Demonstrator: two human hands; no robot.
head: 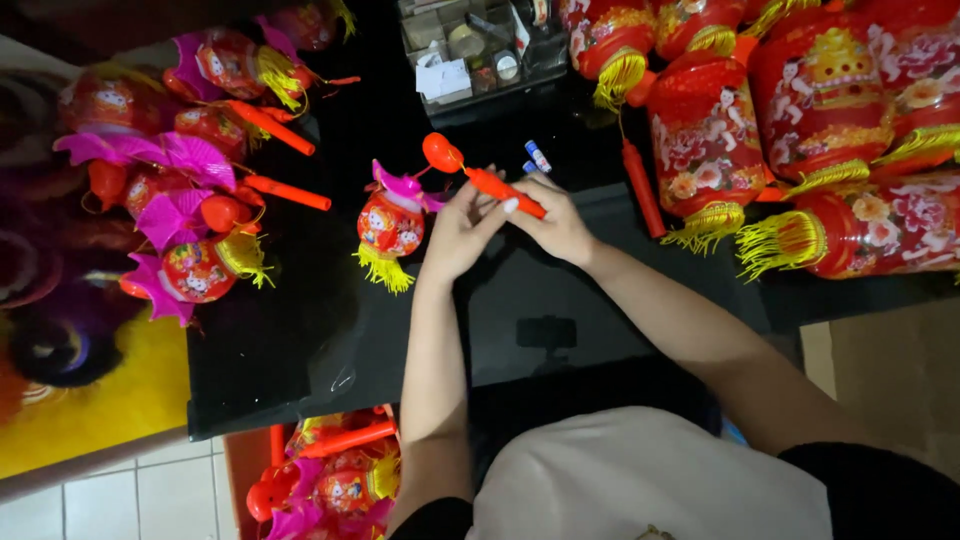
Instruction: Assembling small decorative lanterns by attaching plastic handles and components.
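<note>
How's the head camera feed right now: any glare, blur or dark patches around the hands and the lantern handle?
Head view: the glossy black table shows a faint reflection of a mounted device near its front edge; the left hand and right hand on the orange lantern handle are sharp and evenly lit; the left edge is blurred, purple and dark; the big red lanterns look saturated, their edges slightly bent.

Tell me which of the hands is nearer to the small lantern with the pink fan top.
Left. The left hand grips the orange stick just right of the small lantern, which hangs close beside it. The right hand holds the stick's other end, farther right.
</note>
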